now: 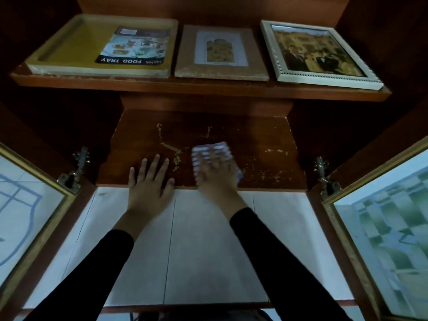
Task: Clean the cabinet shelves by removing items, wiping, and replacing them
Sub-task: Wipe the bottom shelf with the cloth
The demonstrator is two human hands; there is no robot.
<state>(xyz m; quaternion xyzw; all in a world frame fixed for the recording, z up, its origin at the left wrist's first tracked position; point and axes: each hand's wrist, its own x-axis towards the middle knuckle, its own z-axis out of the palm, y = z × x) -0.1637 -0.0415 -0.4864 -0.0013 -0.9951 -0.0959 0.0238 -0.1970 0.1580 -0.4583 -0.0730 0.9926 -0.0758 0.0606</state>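
The cloth (209, 149) lies under the right hand (217, 177), whose spread fingers press it flat on the shelf (266, 140). The left hand (149, 184) rests flat and released just beside. The cloth looks soft, light and prone to bunching, so it is best pressed mid-cloth, palm down.

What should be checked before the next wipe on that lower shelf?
1. Checked cloth under right hand: ok, fingers press it flat.
2. Left hand out of the cloth's way: not ok, it rests flat on the lower shelf beside it.
3. Pale flecks gone: not ok, a trail lies between the hands.
4. Cabinet doors open: ok, both swung wide.
5. Upper shelf unloaded: not ok, food tray, brown picture frame and white picture frame lie there.
6. Cloth clean: cannot tell, blurred.
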